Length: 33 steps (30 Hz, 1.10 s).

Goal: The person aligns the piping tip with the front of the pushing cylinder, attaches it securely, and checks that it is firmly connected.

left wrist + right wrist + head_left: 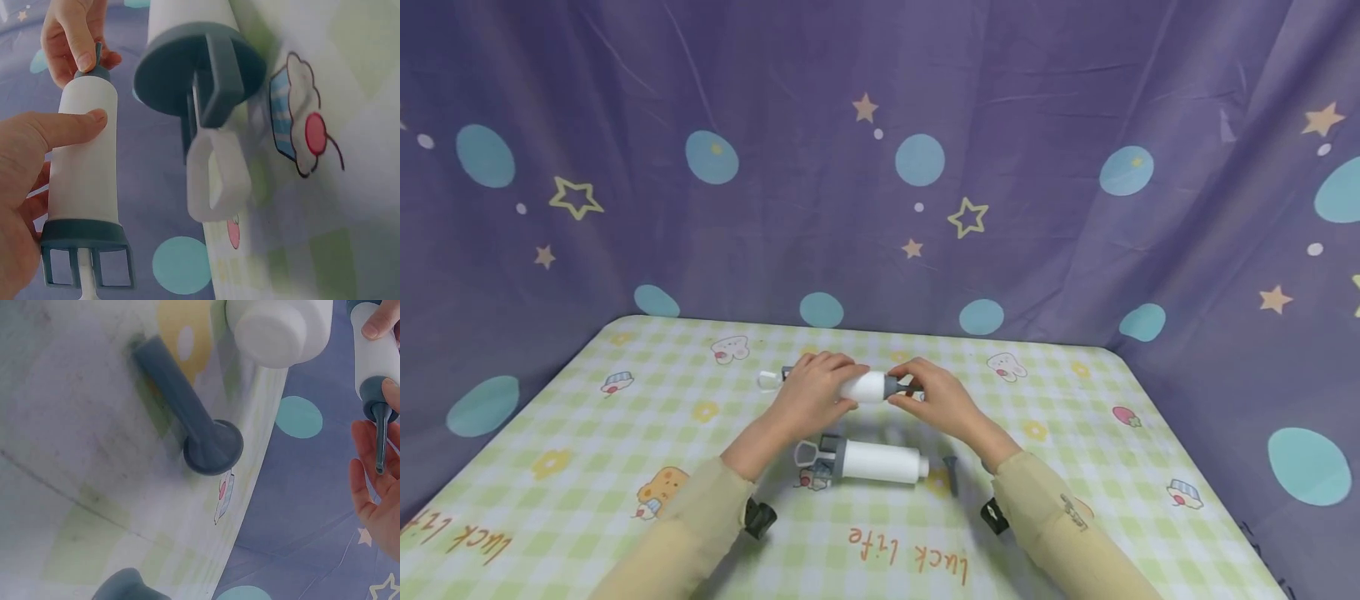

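My left hand (812, 390) grips the white barrel of a large syringe-like dispenser (868, 387), its thumb lying along the side. The dispenser's clear pull handle (767, 382) sticks out to the left. At the other end, my right hand (943, 402) pinches the grey-blue collar of a narrow nozzle (380, 440). In the left wrist view its fingertips partly cover that nozzle. A second white dispenser (880, 462) of the same form lies on the table, its bare white spout facing right. To its right rests a loose grey-blue nozzle (952, 475) with a round flange.
The table wears a green-and-white checked cloth (1060, 525) with printed cartoons. Behind it hangs a purple curtain (820, 250) with stars and ovals. Low in the right wrist view, part of another grey-blue piece (130, 587) shows, cut off by the frame.
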Motion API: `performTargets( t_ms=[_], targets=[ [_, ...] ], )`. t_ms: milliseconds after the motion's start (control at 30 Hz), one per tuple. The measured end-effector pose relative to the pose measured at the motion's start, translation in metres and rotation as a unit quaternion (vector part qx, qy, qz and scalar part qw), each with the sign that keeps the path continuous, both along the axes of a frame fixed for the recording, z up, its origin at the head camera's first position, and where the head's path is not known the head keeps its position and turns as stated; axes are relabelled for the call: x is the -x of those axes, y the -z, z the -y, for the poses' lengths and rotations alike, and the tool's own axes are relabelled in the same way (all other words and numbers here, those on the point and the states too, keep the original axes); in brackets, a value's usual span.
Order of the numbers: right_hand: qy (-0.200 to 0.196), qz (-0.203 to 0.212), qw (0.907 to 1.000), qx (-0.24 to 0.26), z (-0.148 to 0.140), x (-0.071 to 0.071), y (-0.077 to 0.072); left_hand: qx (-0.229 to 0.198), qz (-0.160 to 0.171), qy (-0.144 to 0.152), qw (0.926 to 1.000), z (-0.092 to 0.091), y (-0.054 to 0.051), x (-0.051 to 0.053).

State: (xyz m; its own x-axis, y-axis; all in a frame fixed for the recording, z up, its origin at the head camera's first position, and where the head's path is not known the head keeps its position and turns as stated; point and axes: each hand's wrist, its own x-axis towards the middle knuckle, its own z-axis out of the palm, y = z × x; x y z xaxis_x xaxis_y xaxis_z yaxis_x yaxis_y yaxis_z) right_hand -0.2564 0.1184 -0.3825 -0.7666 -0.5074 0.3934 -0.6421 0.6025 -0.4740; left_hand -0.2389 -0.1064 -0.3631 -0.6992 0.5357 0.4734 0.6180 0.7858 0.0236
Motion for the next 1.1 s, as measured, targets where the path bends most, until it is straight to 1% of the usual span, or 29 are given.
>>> performTargets(
  t_ms=[133,233,367,467,600,733,833,967,1100],
  targets=[
    [-0.004,0.005,1.0000,0.001,0.004,0.005,0.002,-0.011,0.013,0.002,0.9999,0.003,0.003,0.006],
    [-0.003,0.008,1.0000,-0.002,0.008,0.009,0.002,-0.011,0.015,-0.001,0.9998,0.005,0.004,0.010],
    [0.008,0.008,0.9998,-0.019,0.013,0.014,0.002,-0.007,0.022,-0.006,0.9997,0.009,0.005,0.015],
    [0.012,0.010,0.9993,-0.033,0.017,0.019,0.003,-0.007,0.035,-0.007,0.9993,0.012,0.007,0.019],
    [0.007,0.015,0.9987,-0.048,0.022,0.025,0.007,0.000,0.051,-0.013,0.9986,0.016,0.012,0.024],
    [0.007,0.026,0.9980,-0.057,0.027,0.031,0.008,0.013,0.057,-0.019,0.9981,0.021,0.015,0.031],
    [0.006,0.039,0.9969,-0.067,0.032,0.035,0.009,0.014,0.061,-0.024,0.9977,0.025,0.017,0.034],
    [0.003,0.056,0.9943,-0.091,0.038,0.039,0.011,0.012,0.082,-0.027,0.9962,0.030,0.022,0.038],
    [0.005,0.062,0.9922,-0.108,0.042,0.042,0.013,0.009,0.103,-0.028,0.9943,0.033,0.027,0.042]
  ],
)
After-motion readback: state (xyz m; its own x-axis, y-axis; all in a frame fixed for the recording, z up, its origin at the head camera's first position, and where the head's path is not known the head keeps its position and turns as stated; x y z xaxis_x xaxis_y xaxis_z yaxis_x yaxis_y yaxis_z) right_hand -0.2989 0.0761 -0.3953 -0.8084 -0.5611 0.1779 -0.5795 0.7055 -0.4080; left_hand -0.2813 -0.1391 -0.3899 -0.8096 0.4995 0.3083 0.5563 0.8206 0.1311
